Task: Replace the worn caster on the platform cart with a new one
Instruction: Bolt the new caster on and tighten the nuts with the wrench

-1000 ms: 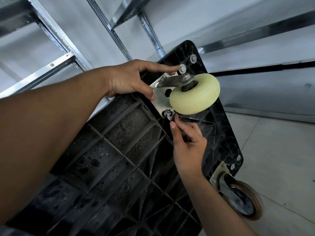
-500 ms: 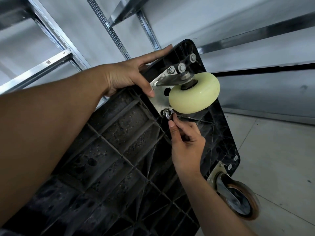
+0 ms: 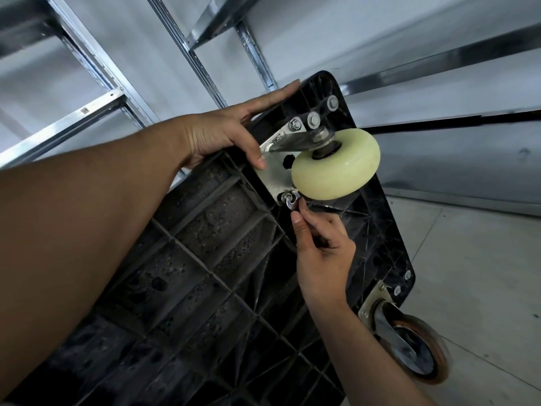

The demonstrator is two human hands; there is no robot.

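The black platform cart (image 3: 205,259) stands tilted on its side with its ribbed underside facing me. A new cream-coloured caster (image 3: 336,168) sits on its metal plate (image 3: 275,177) near the cart's upper corner. My left hand (image 3: 231,133) holds the cart's upper edge, fingers over the rim and thumb on the plate. My right hand (image 3: 319,244) pinches a small open-end wrench (image 3: 291,202) whose jaw sits on the nut at the plate's lower corner. Bolt heads (image 3: 313,120) show above the plate.
A brown-rimmed caster (image 3: 415,350) with a metal fork sits at the cart's lower right corner, resting near the pale tiled floor (image 3: 483,273). Metal shelf uprights and beams (image 3: 187,51) stand behind the cart against a grey wall.
My left hand left the upper bolt and moved up to grip the cart's top edge. The right hand stays at the lower nut with the wrench, almost unmoved.
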